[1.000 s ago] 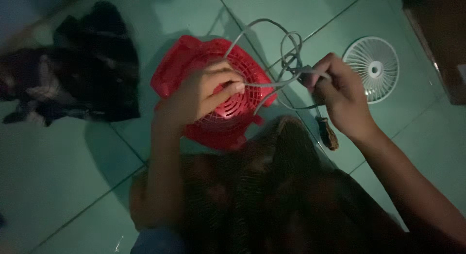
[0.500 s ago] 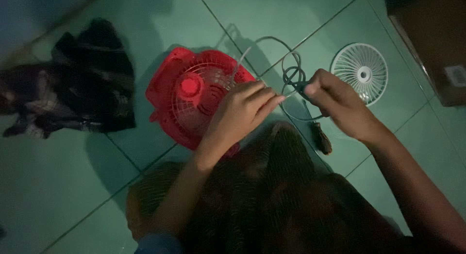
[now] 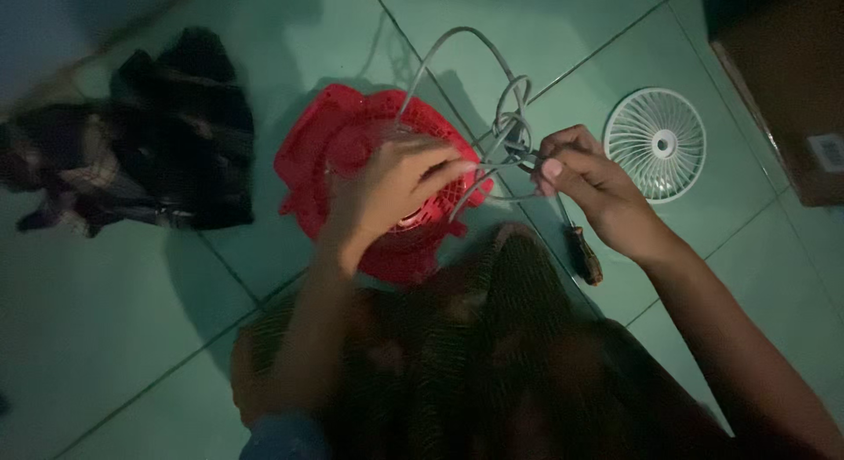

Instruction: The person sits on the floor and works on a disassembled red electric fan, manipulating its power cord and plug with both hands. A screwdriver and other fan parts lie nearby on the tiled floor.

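Note:
A red plastic fan body lies on the green tiled floor in front of my knees. A grey power cord loops up from it and is tangled in a knot above the fan's right side. My left hand rests over the fan and pinches a strand of the cord. My right hand grips the cord just below the knot. A screwdriver with a brown handle lies on the floor under my right wrist.
A white round fan grille lies on the floor to the right. A cardboard box stands at the far right. Dark crumpled cloth lies at the left. My patterned garment covers my lap.
My left hand has shifted along the cord over the fan while the right hand kept its hold near the knot. The camera view has moved slightly.

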